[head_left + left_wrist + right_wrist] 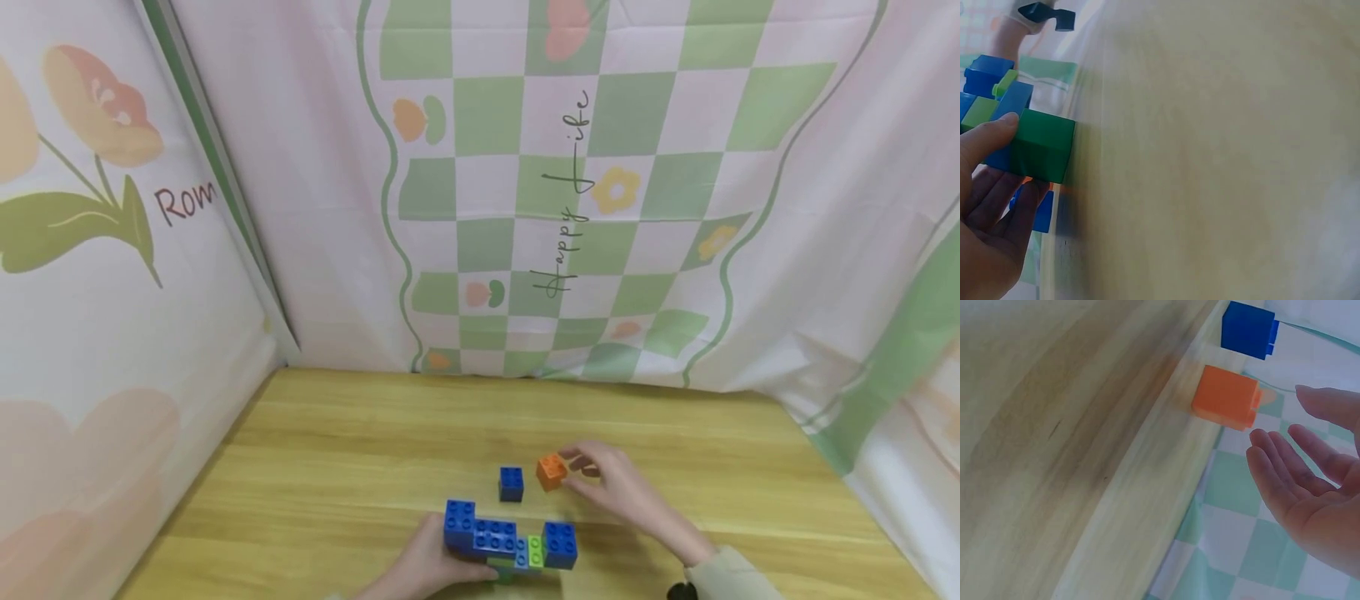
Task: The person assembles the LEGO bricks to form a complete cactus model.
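My left hand (423, 560) grips a joined row of toy building bricks (495, 538), mostly blue with a light green one. In the left wrist view the thumb presses on this build, beside a dark green brick (1044, 147) at its near end. The right hand (617, 490) is beside a loose orange brick (551, 472), thumb and fingers spread apart. From the right wrist, a gap shows between the fingertips (1259, 436) and the orange brick's studded side. A loose blue brick (512, 485) stands on the table just left of the orange one.
The wooden table (337, 450) runs back to a hanging cloth (487, 192) with green and white checks. Another printed cloth (97, 333) closes off the left side, and more fabric (862, 400) hangs at the right.
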The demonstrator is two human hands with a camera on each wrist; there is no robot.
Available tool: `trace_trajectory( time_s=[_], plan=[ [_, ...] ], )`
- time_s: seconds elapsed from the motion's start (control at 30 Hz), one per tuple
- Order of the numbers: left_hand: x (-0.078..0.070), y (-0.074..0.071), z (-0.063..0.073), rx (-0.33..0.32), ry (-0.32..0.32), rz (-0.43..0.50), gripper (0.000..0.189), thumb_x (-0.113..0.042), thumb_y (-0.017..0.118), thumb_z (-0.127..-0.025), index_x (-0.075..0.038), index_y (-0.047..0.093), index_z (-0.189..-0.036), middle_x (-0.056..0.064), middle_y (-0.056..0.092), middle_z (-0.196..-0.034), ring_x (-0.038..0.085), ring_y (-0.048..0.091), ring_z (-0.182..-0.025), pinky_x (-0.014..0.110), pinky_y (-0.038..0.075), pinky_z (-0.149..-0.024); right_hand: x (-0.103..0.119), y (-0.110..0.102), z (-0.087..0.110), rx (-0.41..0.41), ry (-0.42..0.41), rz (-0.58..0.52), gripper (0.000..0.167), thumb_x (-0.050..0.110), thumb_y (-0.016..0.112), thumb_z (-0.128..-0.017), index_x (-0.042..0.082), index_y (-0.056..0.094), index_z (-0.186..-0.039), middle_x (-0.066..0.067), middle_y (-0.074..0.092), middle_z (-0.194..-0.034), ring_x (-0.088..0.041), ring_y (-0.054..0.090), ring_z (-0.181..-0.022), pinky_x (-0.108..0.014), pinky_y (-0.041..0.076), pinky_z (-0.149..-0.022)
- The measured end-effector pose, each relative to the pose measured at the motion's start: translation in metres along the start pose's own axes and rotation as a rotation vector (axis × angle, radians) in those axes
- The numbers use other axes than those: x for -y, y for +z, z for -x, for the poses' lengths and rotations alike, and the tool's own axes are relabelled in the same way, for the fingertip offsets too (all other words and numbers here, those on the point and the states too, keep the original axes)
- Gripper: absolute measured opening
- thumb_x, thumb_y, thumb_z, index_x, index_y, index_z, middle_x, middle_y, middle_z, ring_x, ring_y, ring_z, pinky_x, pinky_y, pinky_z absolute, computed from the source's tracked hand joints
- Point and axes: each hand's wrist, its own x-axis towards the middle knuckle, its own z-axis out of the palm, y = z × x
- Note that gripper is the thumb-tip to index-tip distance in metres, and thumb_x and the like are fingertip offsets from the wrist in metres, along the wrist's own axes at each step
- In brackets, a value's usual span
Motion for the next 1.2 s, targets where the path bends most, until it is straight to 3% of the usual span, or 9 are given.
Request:
trace_trajectory(
  time_s=[0.43, 0.9, 1.2],
  plan=[
    [0.0, 0.0, 0.001, 0.013, 0.02, 0.022, 0.066, -0.021, 0.088, -0.072, -0.018, 0.061, -0.132, -0.01, 0.072, -0.12, 0.002, 0.067, -0.11, 0.017, 0.049, -0.1, -0.013, 0.006, -0.013, 0.061, 0.01, 0.014, 0.038, 0.004, 0.077, -0.08, -0.006, 0.063, -0.113, -0.024, 0.069, -0.112, -0.034, 0.069, -0.094, -0.038, 0.062, -0.079],
    [0.0, 0.0, 0.001, 0.02, -0.026, 0.046, 0.067, -0.023, 0.089, -0.071, -0.02, 0.061, -0.131, -0.011, 0.072, -0.12, 0.002, 0.067, -0.11, 0.014, 0.048, -0.1, -0.02, 0.013, -0.018, 0.107, 0.004, -0.023, 0.039, 0.0, 0.078, -0.077, -0.008, 0.062, -0.112, -0.022, 0.068, -0.108, -0.03, 0.071, -0.089, -0.03, 0.062, -0.076],
    [0.001, 0.001, 0.001, 0.013, 0.016, 0.026, 0.063, -0.019, 0.088, -0.072, -0.018, 0.062, -0.13, -0.009, 0.073, -0.119, 0.002, 0.068, -0.109, 0.017, 0.05, -0.1, -0.022, 0.016, -0.02, 0.104, 0.016, 0.001, 0.033, 0.0, 0.075, -0.08, -0.006, 0.064, -0.111, -0.022, 0.069, -0.107, -0.028, 0.071, -0.088, -0.028, 0.062, -0.074]
  ],
)
